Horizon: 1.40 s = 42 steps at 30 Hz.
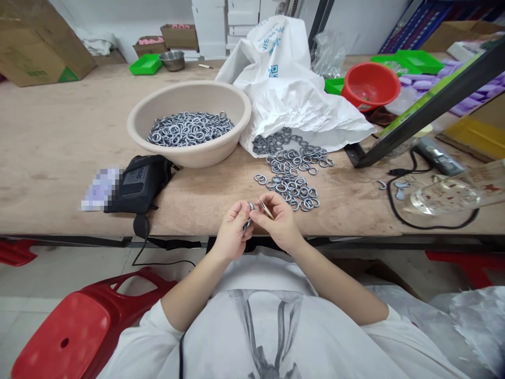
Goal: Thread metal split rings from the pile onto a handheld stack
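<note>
My left hand [233, 227] holds a grey metal ring [249, 210] upright at the table's front edge. My right hand [278, 220] pinches a thin metal blade [265, 208], its tip right next to the ring. Both hands meet just in front of a loose pile of grey rings [291, 171] lying on the wooden table [59, 152]. A beige basin [189, 100] to the left holds several more rings [189, 129].
A white plastic bag [288, 89] spills rings behind the pile. A black pouch [139, 181] lies left. A dark slanted stand [430, 102], a black cable [394, 202], a red bowl [371, 84] and green trays stand right. A red stool [74, 329] sits below left.
</note>
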### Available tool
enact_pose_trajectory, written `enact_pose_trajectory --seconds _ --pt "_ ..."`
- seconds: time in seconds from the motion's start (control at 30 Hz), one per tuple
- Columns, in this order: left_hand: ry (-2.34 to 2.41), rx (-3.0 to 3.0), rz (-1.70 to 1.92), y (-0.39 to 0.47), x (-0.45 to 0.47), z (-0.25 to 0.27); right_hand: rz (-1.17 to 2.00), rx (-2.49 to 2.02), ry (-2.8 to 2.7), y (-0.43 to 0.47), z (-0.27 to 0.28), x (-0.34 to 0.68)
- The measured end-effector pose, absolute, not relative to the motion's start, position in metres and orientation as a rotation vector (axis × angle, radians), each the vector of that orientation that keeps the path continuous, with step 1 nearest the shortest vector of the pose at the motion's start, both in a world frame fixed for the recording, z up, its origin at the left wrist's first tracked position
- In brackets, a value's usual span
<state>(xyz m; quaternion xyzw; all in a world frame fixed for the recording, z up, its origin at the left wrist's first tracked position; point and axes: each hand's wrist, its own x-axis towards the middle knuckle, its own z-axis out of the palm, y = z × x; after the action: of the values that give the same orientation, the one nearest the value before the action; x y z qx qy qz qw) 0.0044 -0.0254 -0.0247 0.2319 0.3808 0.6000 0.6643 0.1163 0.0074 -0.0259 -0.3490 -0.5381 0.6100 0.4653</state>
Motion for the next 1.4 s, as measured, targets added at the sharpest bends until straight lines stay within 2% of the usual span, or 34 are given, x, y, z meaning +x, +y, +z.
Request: enact_pose_trajectory --seconds 0.17,0.37,0.5,0.83,1.0,1.13,1.4 --pt "0.801 0.642 1.244 -0.027 -0.005 -0.019 1.494 -0.777 -1.498 0.026 -0.013 0.128" --pt "0.801 0.571 1.211 -0.027 -0.009 -0.013 0.893 -0.817 -1.993 0.019 -0.003 0.144" --pt "0.808 0.529 1.211 -0.027 -0.007 -0.015 0.734 -0.793 -2.117 0.01 -0.005 0.147" --pt "0.785 0.566 1.212 -0.028 -0.005 -0.016 0.72 -0.807 -2.169 0.013 -0.004 0.149" --pt "0.718 0.714 1.108 -0.035 -0.005 -0.013 0.852 -1.09 -2.038 0.027 -0.02 0.152" --pt "0.765 0.672 1.186 -0.031 -0.01 -0.011 0.883 -1.133 -1.927 0.041 -0.02 0.151" --pt "0.802 0.436 1.27 -0.021 -0.023 -0.017 0.184 -1.664 -2.453 0.117 0.003 0.121"
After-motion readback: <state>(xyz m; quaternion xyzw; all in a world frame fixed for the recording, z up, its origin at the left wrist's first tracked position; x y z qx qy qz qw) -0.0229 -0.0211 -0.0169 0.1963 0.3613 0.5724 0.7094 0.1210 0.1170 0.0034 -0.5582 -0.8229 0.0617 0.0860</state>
